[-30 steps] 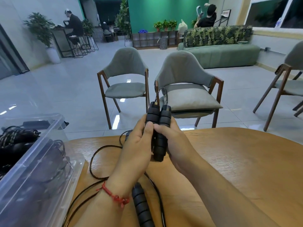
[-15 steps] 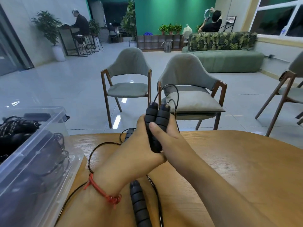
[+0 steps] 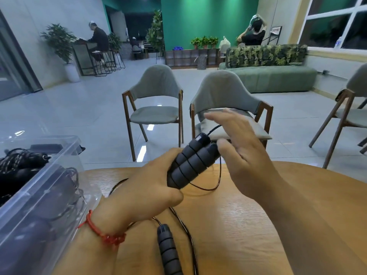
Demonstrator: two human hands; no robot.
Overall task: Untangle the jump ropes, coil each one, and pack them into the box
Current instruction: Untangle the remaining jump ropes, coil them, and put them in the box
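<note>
Gripping the pair of black foam handles [image 3: 191,162]: the left hand [image 3: 143,187], raised above the wooden table [image 3: 248,225], its forearm angled up from the lower left, a red string bracelet [image 3: 103,234] at the wrist. The fingers and thumb curl round the lower ends of the two handles, which are held side by side and tilted up toward the right. Next entry: the right hand [image 3: 244,155], its forearm coming in from the lower right, palm turned toward the handles, fingers straight and spread wide, holding nothing, the whole hand blurred. Its thumb lies just beside the upper end of the nearer handle; whether it touches cannot be told. Thin black cord [image 3: 210,189]: leaves the handle tops, passes behind the right palm and hangs in a loop below the pair down to the tabletop, with more slack lying under the left wrist. Third handle [image 3: 168,253]: the same ribbed foam, lying flat on the table between the two forearms. Clear plastic box [image 3: 45,203]: at the left of the table, lid off, containing dark ropes, among them a black-and-white braided rope [image 3: 21,158]. Beyond the table: grey chairs [image 3: 156,116] with wooden legs, two side by side, facing it.
</note>
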